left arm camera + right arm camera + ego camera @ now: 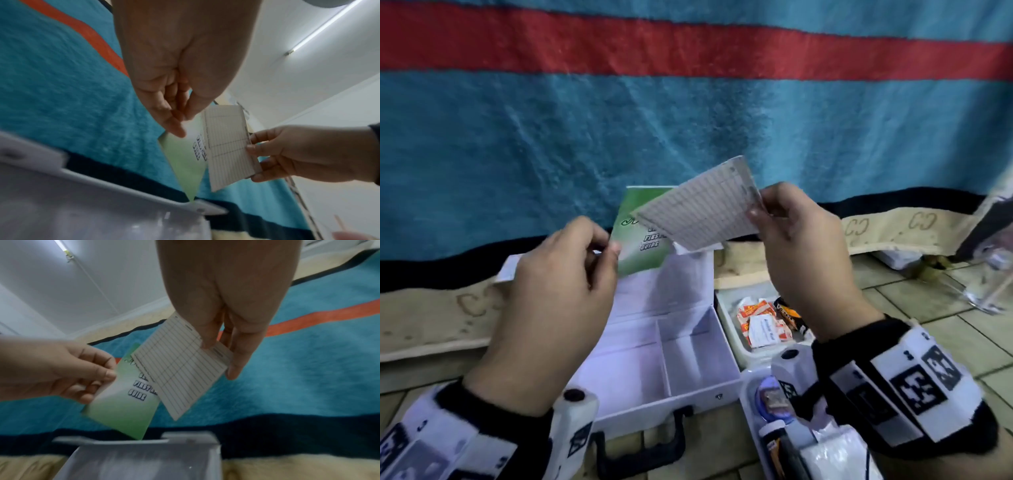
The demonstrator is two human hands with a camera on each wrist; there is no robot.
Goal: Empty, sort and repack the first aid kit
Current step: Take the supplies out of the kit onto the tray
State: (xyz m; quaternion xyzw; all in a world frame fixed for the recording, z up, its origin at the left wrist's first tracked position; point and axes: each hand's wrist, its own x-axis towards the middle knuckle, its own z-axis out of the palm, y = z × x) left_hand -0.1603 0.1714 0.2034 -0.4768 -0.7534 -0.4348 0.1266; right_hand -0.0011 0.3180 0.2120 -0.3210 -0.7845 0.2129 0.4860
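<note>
The white first aid case (664, 346) lies open on the floor, its divided base empty. My left hand (571, 260) pinches a green first aid guide booklet (643, 233) (123, 408) (185, 164) by its left edge, above the raised lid (139, 459). My right hand (784, 219) pinches a lined white record card (702, 209) (180, 369) (228, 149) by its right edge, held tilted in front of the booklet. Both are lifted in the air.
A white tray (732, 329) right of the case holds red-and-white sachets (760, 322). A nearer tray (750, 404) holds bottles and a plastic bag. A teal blanket with a red stripe (688, 102) hangs behind. The floor is tiled (928, 308).
</note>
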